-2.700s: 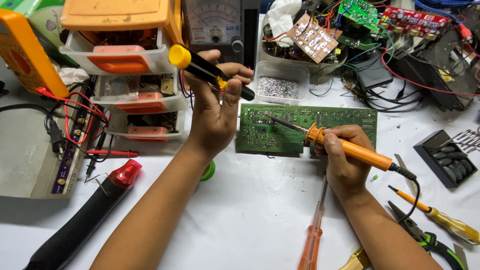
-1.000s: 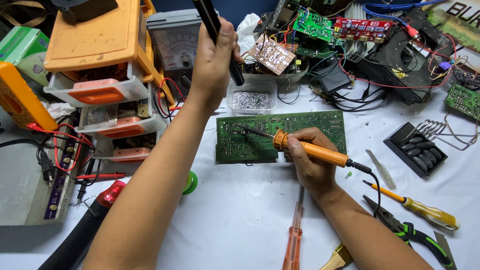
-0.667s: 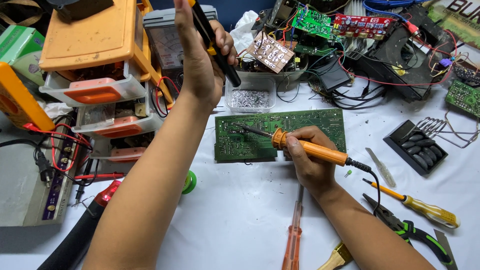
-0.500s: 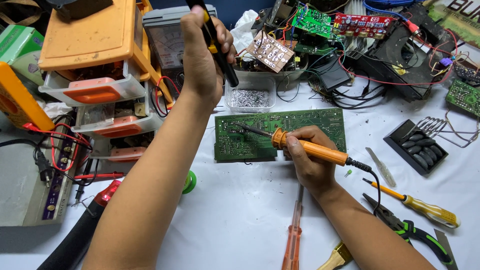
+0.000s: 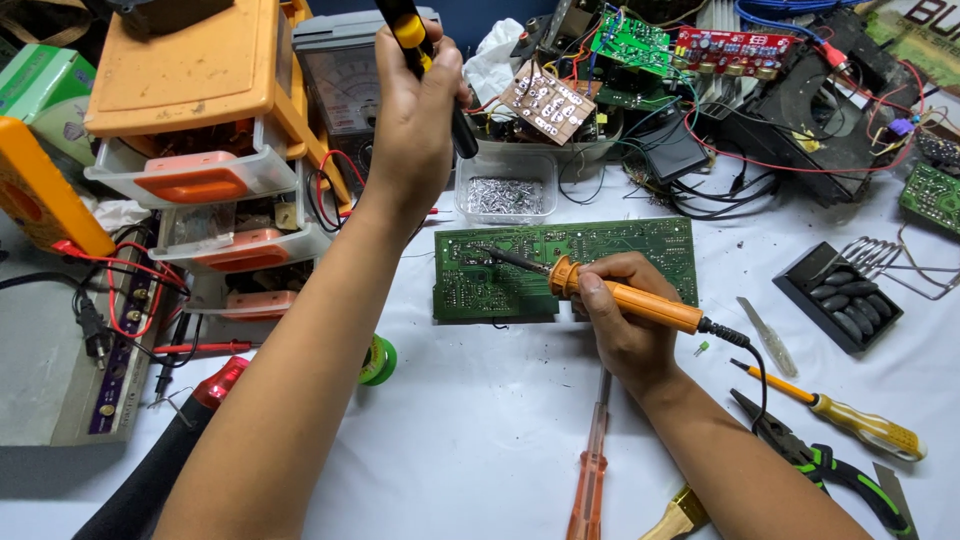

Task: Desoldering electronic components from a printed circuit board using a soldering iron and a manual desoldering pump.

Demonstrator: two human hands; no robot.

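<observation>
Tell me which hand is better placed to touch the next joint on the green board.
Right. The right hand holds the soldering iron with its tip over the green board. The left hand is raised away from it, gripping a black and yellow tool.

Our left hand (image 5: 415, 120) is raised toward twelve o'clock, back of the hand facing us, fingers curled tight in a fist-like grip with the thumb side uppermost. Its forearm runs long and bare from seven o'clock straight up the middle of the view, wrist nearly in line with it. Our right hand (image 5: 625, 325) sits lower, near the centre, knuckles turned toward nine o'clock, thumb and forefinger pinched forward in a pen-like hold, remaining fingers tucked under. Its forearm comes in from five o'clock, wrist bent slightly inward.
</observation>
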